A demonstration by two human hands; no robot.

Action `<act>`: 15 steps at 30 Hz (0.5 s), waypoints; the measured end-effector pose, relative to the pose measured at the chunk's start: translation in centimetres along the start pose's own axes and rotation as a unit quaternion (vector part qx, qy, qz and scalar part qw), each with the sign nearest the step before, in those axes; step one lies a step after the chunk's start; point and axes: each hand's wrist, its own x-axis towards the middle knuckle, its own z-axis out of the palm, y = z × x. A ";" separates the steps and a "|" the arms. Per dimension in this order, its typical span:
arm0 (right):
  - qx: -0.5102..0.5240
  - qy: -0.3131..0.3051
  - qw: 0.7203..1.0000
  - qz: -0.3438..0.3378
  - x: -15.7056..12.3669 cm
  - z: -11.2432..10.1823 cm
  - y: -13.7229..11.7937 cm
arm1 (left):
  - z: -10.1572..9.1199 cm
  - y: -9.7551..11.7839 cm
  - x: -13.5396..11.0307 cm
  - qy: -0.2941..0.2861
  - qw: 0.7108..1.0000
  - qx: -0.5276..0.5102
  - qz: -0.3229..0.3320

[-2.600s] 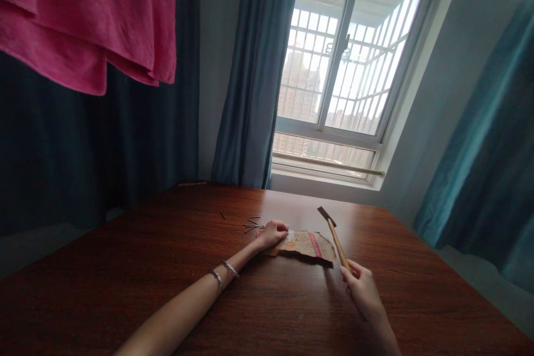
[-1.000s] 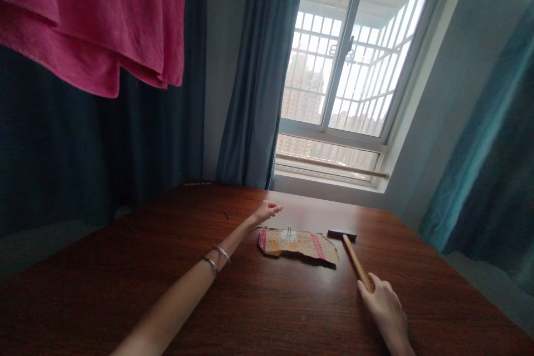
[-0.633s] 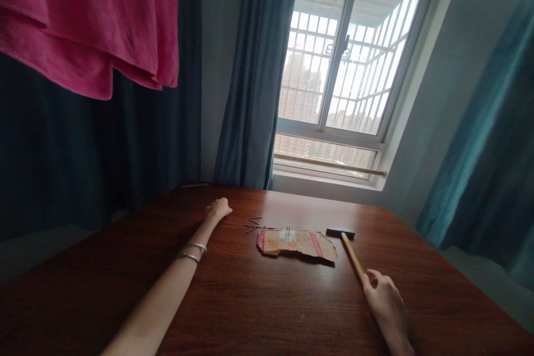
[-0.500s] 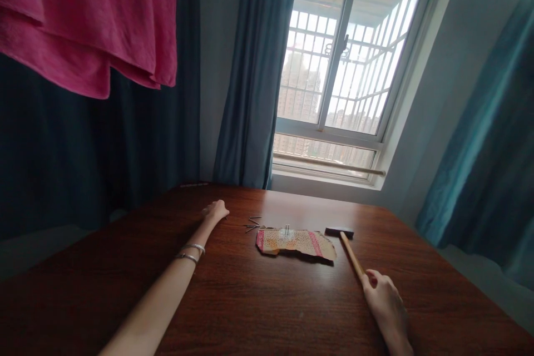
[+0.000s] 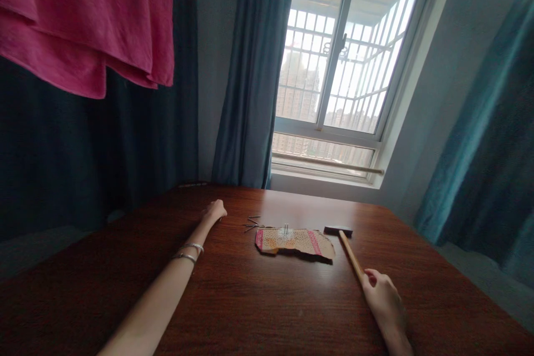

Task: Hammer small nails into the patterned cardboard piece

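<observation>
Beneath a barred window, brown tabletop spreads out before me, with one patterned board lying near its middle. Two nails stand upright in that board, so I judge that much done; the loose nails by its far left corner are not in it. They overlap, and I count about four, though I can't be sure. I have one hammer, its head apparently resting just right of the board, and my right hand grips the handle's end. My left hand, left of the loose nails, has its fingers curled down; I cannot tell whether they pinch anything. Two bangles circle that wrist.
</observation>
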 end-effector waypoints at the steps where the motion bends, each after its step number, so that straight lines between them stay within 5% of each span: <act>1: 0.000 0.002 1.000 -0.001 -0.1 -0.1 -0.1 | 0.0 0.0 0.0 0.002 1.000 0.002 0.002; 6: 0.031 0.067 0.996 -0.042 -0.1 -0.5 -1.7 | -0.5 0.6 -0.5 0.010 0.999 -0.001 0.039; 9: 0.129 0.093 0.981 -0.110 0.4 -0.5 -4.2 | -1.2 2.6 -1.3 -0.011 0.991 -0.098 0.087; 11: 0.213 0.070 0.964 -0.143 0.8 -0.3 -6.6 | -1.5 4.7 -2.3 -0.035 0.965 -0.219 0.138; 15: 0.380 -0.042 0.907 -0.178 1.7 0.9 -12.2 | -1.8 9.5 -5.6 -0.081 0.864 -0.412 0.277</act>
